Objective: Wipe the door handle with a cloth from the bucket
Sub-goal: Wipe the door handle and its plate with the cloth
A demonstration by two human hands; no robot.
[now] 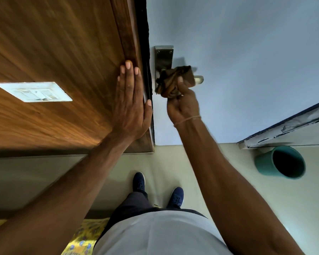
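Note:
A metal door handle (199, 79) on a steel backplate (164, 56) is fixed to the pale blue door (247, 52). My right hand (182, 105) grips a crumpled brown cloth (173, 80) wrapped over the lever, so only the lever's tip shows. My left hand (131, 102) lies flat with fingers together against the wooden door frame (129, 34). A teal bucket (282, 161) stands on the floor at the right, its inside dark.
A wooden wall panel (53, 43) with a white switch plate (34, 92) fills the left. Beige floor (228, 172) lies below, with my two dark shoes (139, 182). A worn white ledge (287, 126) juts out above the bucket. Yellow patterned fabric (85, 236) lies at the bottom left.

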